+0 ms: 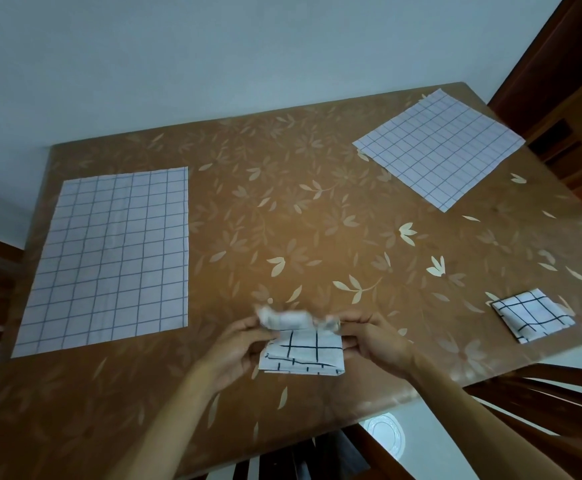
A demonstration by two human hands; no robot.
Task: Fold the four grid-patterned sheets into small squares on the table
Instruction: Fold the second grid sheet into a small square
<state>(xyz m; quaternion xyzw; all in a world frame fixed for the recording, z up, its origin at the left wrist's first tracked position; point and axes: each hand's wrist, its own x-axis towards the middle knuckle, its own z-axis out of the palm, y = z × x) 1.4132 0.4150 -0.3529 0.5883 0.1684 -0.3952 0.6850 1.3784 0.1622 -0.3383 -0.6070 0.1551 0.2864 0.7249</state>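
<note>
Both my hands hold a partly folded grid-patterned sheet (301, 351) just above the table's near middle. My left hand (241, 344) pinches its upper left edge and my right hand (372, 341) pinches its upper right edge; that upper edge is blurred. A large unfolded grid sheet (109, 258) lies flat at the left. Another unfolded grid sheet (438, 147) lies turned like a diamond at the far right. A small folded grid square (531, 318) rests near the right edge.
The table (300, 209) has a brown cover with pale leaf and flower prints. Dark wooden chair parts (531, 403) stand at the near right, and wooden furniture (559, 133) stands past the far right corner. A grey wall rises behind.
</note>
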